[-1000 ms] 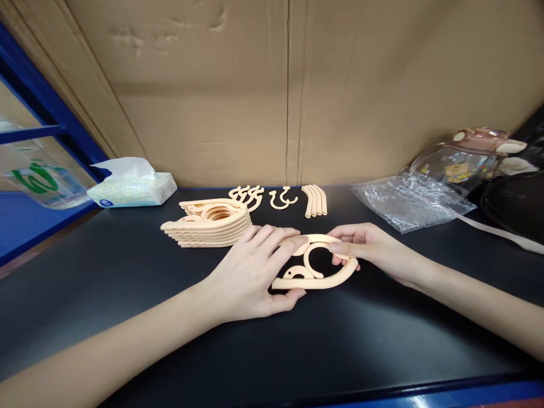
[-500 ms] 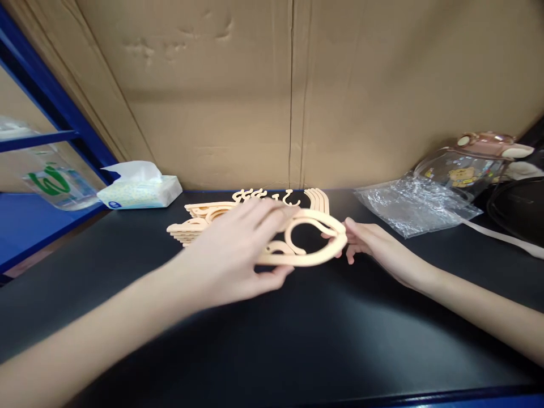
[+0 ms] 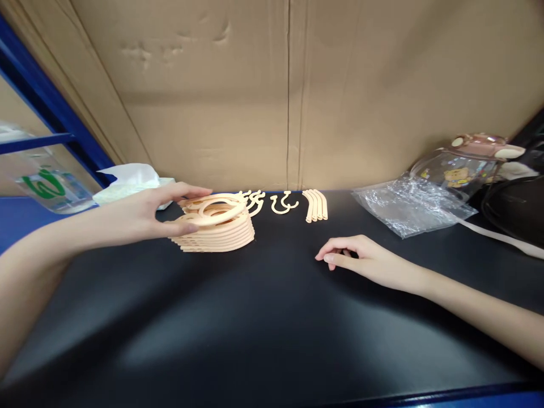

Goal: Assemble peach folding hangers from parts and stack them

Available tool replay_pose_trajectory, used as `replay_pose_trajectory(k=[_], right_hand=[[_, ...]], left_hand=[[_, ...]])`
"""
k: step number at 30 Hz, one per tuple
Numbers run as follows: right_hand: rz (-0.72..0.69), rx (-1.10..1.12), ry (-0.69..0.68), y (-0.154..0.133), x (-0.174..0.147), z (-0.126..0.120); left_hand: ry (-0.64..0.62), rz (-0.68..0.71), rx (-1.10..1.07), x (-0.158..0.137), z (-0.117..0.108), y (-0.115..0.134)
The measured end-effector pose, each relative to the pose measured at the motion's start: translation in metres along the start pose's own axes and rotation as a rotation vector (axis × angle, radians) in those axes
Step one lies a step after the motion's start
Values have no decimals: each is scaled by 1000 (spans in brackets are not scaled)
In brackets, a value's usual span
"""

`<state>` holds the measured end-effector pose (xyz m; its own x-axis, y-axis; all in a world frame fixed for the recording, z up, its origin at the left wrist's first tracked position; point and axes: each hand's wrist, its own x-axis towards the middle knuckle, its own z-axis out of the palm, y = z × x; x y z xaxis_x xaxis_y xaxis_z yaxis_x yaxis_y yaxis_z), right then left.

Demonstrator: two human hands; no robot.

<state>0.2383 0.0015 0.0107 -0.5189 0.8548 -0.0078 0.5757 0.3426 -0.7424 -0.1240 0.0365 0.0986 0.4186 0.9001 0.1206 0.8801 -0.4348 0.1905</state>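
Observation:
My left hand (image 3: 157, 212) is at the left end of a stack of folded beige plastic hangers (image 3: 216, 239). Its thumb and fingers are around the top folded hanger (image 3: 227, 216), which lies on or just over the pile; whether it rests fully there I cannot tell. Over the black table, to the right of the stack, my right hand (image 3: 361, 258) is held with loosely curled fingers, a gap at the thumb, and nothing in it. Loose beige hanger hooks (image 3: 280, 204) and several curved beige pieces (image 3: 315, 205) lie behind, near the cardboard.
A tissue box (image 3: 127, 184) stands behind my left hand, partly covered by it. At the right lie a clear plastic bag (image 3: 408, 204) and a transparent cup with a brown lid (image 3: 484, 146). Brown cardboard (image 3: 212, 113) rises along the back of the black table (image 3: 272, 340).
My left hand has carried the folded hanger left onto the stack. My right hand has let go of its end and come slightly nearer, its fingers now loosely curled.

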Motion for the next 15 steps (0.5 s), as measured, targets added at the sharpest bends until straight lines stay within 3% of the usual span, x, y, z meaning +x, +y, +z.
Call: replay_pose_trajectory(k=[15], right_hand=[[2,12,-4,1,0,-1]], left_hand=[[-25,-15,13,0,4,-5]])
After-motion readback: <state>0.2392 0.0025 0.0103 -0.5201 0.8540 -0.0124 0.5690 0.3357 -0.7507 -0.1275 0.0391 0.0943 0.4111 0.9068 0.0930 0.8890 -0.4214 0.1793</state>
